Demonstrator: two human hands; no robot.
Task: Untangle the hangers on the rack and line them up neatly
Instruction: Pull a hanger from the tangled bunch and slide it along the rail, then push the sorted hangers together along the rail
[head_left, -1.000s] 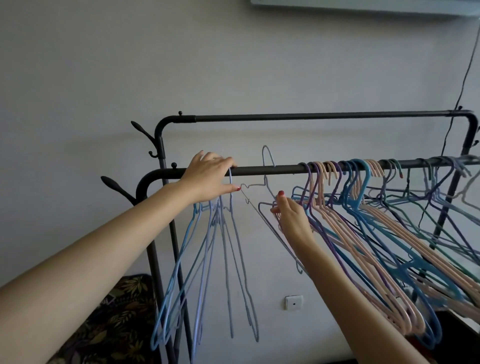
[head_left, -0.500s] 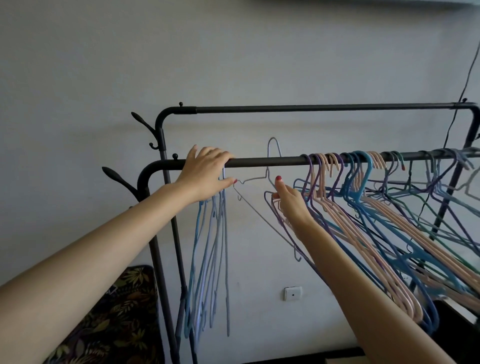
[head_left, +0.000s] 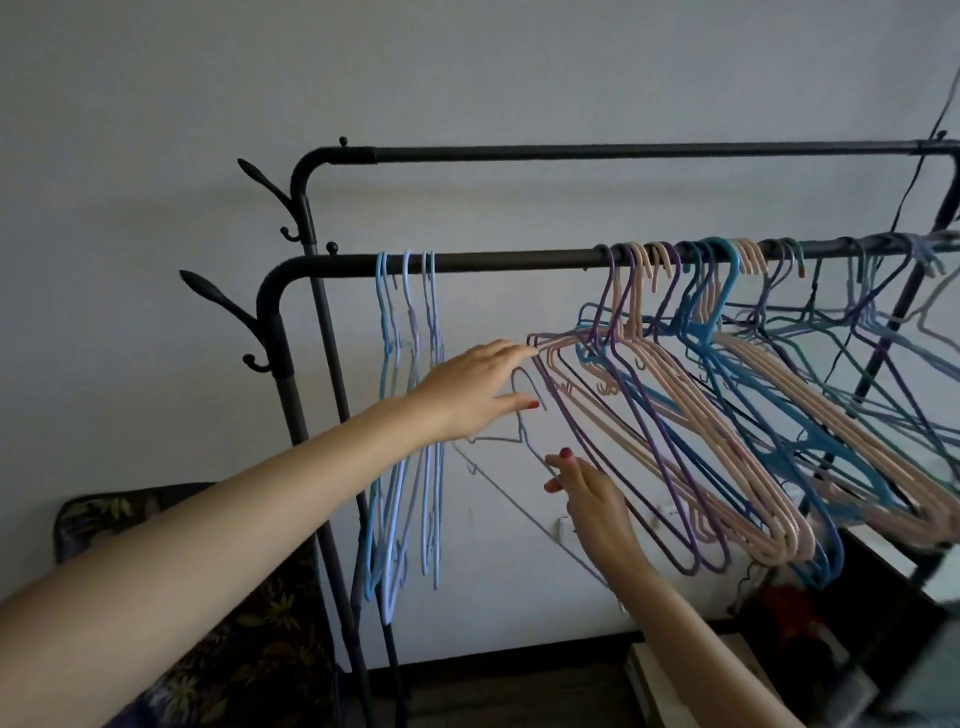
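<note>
A black rack has a front rail (head_left: 519, 258) and a higher back rail (head_left: 623, 152). Several light blue hangers (head_left: 410, 364) hang straight at the front rail's left end. A tangled bunch of pink, purple and blue hangers (head_left: 691, 395) crowds the right part. My right hand (head_left: 589, 496) pinches a thin grey wire hanger (head_left: 493, 440), which is off the rail and held below it, hook upward. My left hand (head_left: 475, 389) reaches with straight fingers to the near tips of the tangled bunch, just above the grey hanger's hook.
Side hooks (head_left: 218, 301) stick out from the rack's left posts. A floral cushion (head_left: 234, 649) lies low on the left. Dark furniture (head_left: 883, 597) stands under the tangled hangers at the right. A cable (head_left: 924, 156) runs down the wall.
My left hand left the rail and the blue hangers and moved down and right to the tangled bunch. My right hand lowered the grey hanger, whose hook came off the rail.
</note>
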